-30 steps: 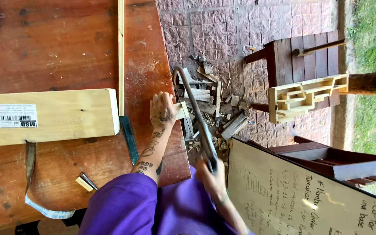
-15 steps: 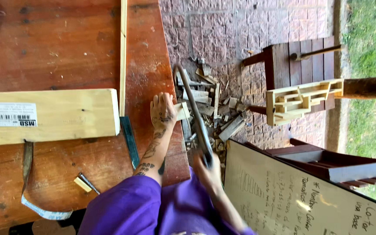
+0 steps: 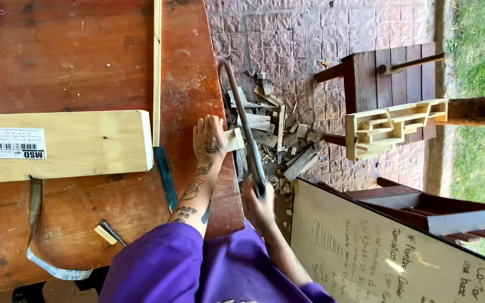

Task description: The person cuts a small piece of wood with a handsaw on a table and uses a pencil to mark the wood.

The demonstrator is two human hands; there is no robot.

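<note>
The surface [image 3: 85, 67] is a worn, reddish-brown wooden top, scratched and stained, and its right edge drops to a floor [image 3: 287, 39] of pinkish paving stones. A pale plank [image 3: 63, 146] with a white label lies flat across the surface, and a thin strip [image 3: 157, 67] runs away from its end. A dark ruler [image 3: 165, 178], a pencil [image 3: 112, 233] and a loose tape [image 3: 35, 224] lie nearer the person.

The left hand [image 3: 209, 137] presses flat, fingers spread, on a small wood piece [image 3: 234, 139] that juts over the surface's edge. The right hand [image 3: 258, 203] is clenched around the handle of a saw [image 3: 245, 120], whose frame runs just beside that piece, off the edge.

Offcuts [image 3: 273, 137] litter the paving below. Beyond them stand a dark wooden stool [image 3: 388, 76] and a pale slatted frame [image 3: 391, 128]. A whiteboard [image 3: 388, 252] with handwriting leans at lower right, and grass [image 3: 481, 50] borders the paving.
</note>
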